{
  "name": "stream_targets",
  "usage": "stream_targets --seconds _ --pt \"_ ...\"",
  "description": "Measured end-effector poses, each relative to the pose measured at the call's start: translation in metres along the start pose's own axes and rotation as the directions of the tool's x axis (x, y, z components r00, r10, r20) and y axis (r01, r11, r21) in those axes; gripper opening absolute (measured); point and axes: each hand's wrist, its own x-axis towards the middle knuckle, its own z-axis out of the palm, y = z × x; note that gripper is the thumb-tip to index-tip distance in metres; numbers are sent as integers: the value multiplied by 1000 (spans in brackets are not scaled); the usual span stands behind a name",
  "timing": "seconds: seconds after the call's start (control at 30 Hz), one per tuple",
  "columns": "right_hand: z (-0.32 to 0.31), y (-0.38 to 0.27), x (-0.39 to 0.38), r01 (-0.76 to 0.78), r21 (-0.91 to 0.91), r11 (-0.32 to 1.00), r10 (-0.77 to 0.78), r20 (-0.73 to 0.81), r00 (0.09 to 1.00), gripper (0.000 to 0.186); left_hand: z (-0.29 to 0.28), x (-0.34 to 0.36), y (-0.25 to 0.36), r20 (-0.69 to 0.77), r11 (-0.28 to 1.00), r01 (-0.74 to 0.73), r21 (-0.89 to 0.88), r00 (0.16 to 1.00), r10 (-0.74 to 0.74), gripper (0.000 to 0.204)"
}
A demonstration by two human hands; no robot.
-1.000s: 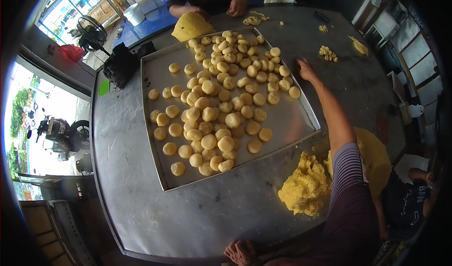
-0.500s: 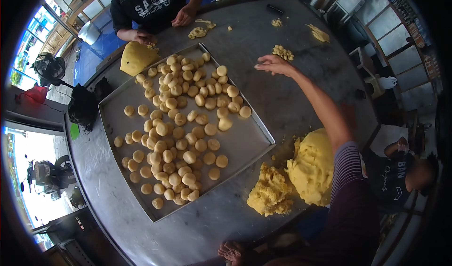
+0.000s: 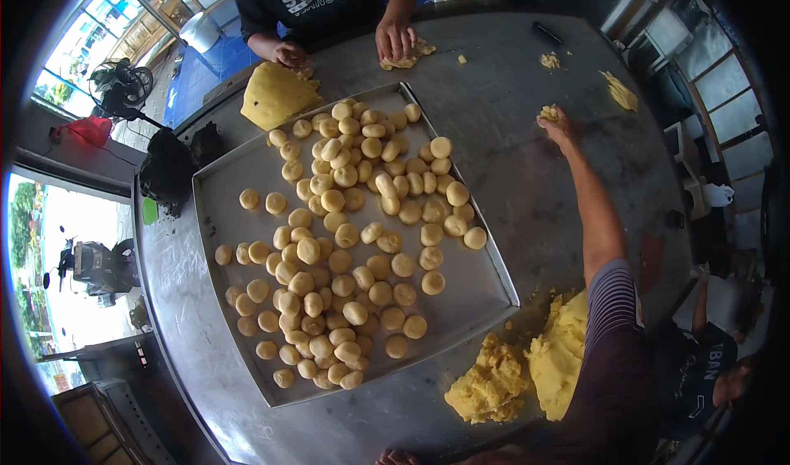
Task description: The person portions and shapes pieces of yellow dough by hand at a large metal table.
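My right arm reaches to the far right of the metal table. There my right hand is closed around a cluster of small dough pieces, partly hidden by the fingers. At the lower edge only a sliver of my left hand shows, its fingers mostly cut off. A large square tray holds many round pale dough balls, heaped in places. Below my right forearm sit a smooth yellow dough mass, partly covered by my sleeve, and a crumbly yellow lump.
Across the table a co-worker's hand presses a flat dough scrap; the other rests by a yellow dough slab. Dough scraps and a black object lie at the far right. Another person is at the right.
My right hand has come onto the small dough pieces and closed on them. The co-worker's hand has come down on the flat scrap. The view has shifted, leaving less of my left hand visible.
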Motion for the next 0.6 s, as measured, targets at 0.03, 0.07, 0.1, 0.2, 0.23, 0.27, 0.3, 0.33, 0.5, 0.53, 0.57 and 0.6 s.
stream_targets --seconds 0.03,0.07,0.1,0.2,0.23,0.27,0.3,0.33,0.5,0.53,0.57,0.6 --pt "11 -7 -5 44 8 999 -44 23 999 65 0 -1 1 0 1000 12 6 1000 -12 26" --pt "9 -11 -9 87 8 996 -87 34 996 58 0 -3 3 1 1000 15 0 1000 -15 26" --pt "8 -14 -14 127 7 992 -127 44 991 53 -1 -4 2 -1 1000 22 4 1000 -22 26" --pt "-18 -6 -19 306 -114 945 -293 118 949 38 -3 -4 -2 6 1000 -13 -21 1000 13 26" --pt "-17 -17 -27 246 -138 959 -210 232 950 37 -3 -6 -1 3 1000 -10 -23 1000 10 26" --pt "-12 -35 -41 189 -161 969 -124 347 930 36 -3 -9 0 -3 1000 -2 -19 1000 1 26" --pt "-16 -44 -55 127 -194 973 -28 445 895 35 -4 -11 -1 -7 1000 -7 -19 1000 7 26" --pt "-23 -46 -67 75 -124 989 -3 502 865 35 -4 -11 -4 -8 1000 -17 -22 1000 17 26" --pt "-63 -81 -134 -171 -25 985 135 726 675 43 -6 -25 -24 -20 994 -90 -55 996 89 26" --pt "-64 -98 -151 -160 -57 985 145 775 615 45 -6 -31 -27 -27 994 -89 -61 996 88 26" --pt "-62 -117 -173 -133 -74 988 134 835 534 47 -5 -39 -31 -37 994 -88 -71 996 85 26" --pt "-59 -135 -200 -106 -92 990 130 887 444 48 -6 -46 -35 -43 993 -82 -80 996 79 26"
